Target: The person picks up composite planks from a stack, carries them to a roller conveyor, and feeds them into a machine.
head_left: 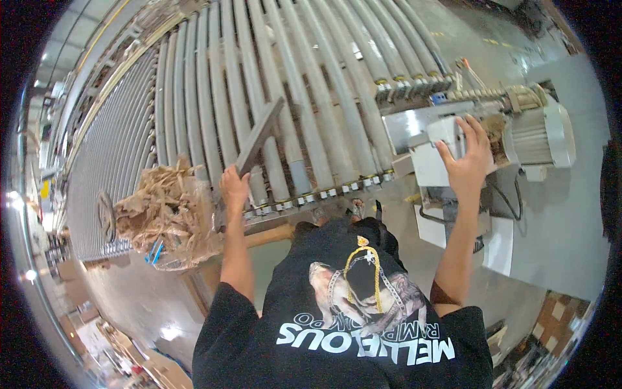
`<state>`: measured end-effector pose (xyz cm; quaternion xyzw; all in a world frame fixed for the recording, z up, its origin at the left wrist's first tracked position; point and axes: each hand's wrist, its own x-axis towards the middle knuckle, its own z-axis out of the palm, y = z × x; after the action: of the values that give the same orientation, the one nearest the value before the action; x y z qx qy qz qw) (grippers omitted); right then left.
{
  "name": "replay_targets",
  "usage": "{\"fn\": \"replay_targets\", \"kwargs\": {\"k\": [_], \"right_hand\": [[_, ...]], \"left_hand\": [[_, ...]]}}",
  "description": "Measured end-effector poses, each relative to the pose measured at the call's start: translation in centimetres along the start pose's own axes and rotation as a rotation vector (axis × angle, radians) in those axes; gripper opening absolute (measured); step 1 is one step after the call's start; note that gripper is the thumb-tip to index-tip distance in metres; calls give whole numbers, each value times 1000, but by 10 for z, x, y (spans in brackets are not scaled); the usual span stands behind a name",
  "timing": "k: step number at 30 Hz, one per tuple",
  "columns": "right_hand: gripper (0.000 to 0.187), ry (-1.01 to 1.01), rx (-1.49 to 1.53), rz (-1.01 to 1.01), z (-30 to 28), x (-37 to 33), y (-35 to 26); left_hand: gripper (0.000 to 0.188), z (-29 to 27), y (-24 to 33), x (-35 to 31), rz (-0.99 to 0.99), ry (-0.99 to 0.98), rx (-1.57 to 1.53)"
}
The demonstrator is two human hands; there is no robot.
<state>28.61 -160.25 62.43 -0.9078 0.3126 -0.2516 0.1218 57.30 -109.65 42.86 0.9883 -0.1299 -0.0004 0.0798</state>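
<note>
Along the near edge of a roller conveyor (194, 91), seen from the head camera, a person in a black T-shirt (272, 285) stands with both arms reaching forward. The left hand (234, 189) is closed around the near end of a flat dark-grey bar (261, 135). The bar slants up and to the right over the grey rollers, its far end well past the fingers; whether its underside touches them cannot be told.

The right hand (469, 152) is apart from the bar, its fingers spread and loosely bent at a white housing (431, 167) to the right of the rollers; how firmly it presses cannot be told. A pale, ribbed motor (534, 139) sits just right of this hand.

Beside the left hand, on its outer side, lies a heap of crumpled brown paper (162, 206), with a small blue piece (155, 252) at its lower edge.
</note>
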Motion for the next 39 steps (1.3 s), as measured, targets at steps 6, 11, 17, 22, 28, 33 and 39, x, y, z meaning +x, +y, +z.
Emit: {"fn": "replay_targets", "kwargs": {"k": [6,11,17,22,28,33,39], "right_hand": [[61,46,23,-15,7,-3,0],[64,69,21,-48,11,-5,-5],[64,41,43,-26,10,-3,-11],[65,57,76,-11,11,-8,-14],[64,54,91,-15,12,-7,-15],[63,69,91,-29,11,-8,-18],[62,79,40,-42,11,-6,-8]], "left_hand": [[59,0,88,-14,226,297,-46],[68,45,291,-60,715,-48,-540],[76,64,386,-98,907,-188,-131],[72,42,319,-103,710,-256,-239],[54,-5,170,-99,531,-124,-281],[38,-28,79,-91,12,-196,78],[29,-33,27,-80,299,225,159]]}}
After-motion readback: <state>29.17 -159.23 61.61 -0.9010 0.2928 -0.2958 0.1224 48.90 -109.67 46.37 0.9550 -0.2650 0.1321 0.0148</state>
